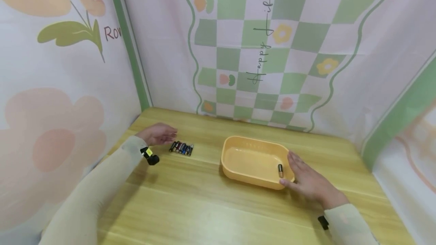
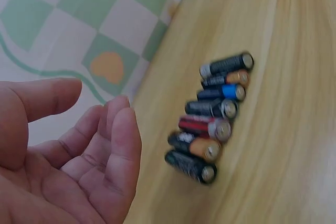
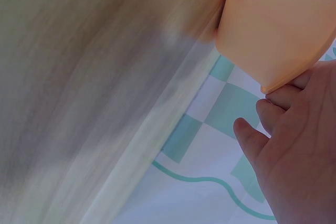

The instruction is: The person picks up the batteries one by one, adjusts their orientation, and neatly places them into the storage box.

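Batteries (image 2: 207, 109) lie before "Happy Life" curtain (image 1: 260, 54), left fingers (image 2: 124, 140) loose, empty, right (image 1: 299, 165) gripping tray (image 1: 252, 162).

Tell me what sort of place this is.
Probably a small indoor workspace screened with printed cloth: a wooden table stands before a checkered curtain, with a yellow tray and a row of batteries on it.
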Motion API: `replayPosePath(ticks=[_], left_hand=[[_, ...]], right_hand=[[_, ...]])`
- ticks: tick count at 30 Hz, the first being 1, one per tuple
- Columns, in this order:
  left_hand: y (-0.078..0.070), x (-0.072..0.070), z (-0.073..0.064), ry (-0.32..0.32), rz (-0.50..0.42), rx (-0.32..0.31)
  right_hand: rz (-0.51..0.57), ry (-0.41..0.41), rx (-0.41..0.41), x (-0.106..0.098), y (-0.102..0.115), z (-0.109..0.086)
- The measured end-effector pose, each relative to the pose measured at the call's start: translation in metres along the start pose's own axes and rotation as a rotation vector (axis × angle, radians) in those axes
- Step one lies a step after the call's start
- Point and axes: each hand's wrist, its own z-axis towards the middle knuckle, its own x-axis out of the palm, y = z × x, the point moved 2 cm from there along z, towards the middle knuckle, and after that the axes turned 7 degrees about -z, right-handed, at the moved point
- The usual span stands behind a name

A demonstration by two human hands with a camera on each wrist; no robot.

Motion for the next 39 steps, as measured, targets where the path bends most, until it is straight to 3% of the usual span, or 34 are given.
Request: replayPosePath(ticks=[9,17,30,39], left_hand=[[0.011,-0.011,0.001,-0.044,0.042,-0.04],[0.021,-0.014,0.005,-0.068,0.193,0.006],[0.026,0.0,0.013,-0.253,0.353,-0.005],[0.021,0.004,0.012,-0.36,0.566,-0.025]], right_hand=[[0.026,0.019,0.021,-0.001,0.002,0.001],[0.027,0.02,0.02,0.0,0.002,0.0],[0.033,0.019,0.016,0.002,0.002,0.001],[0.027,0.011,0.006,0.001,0.001,0.002]])
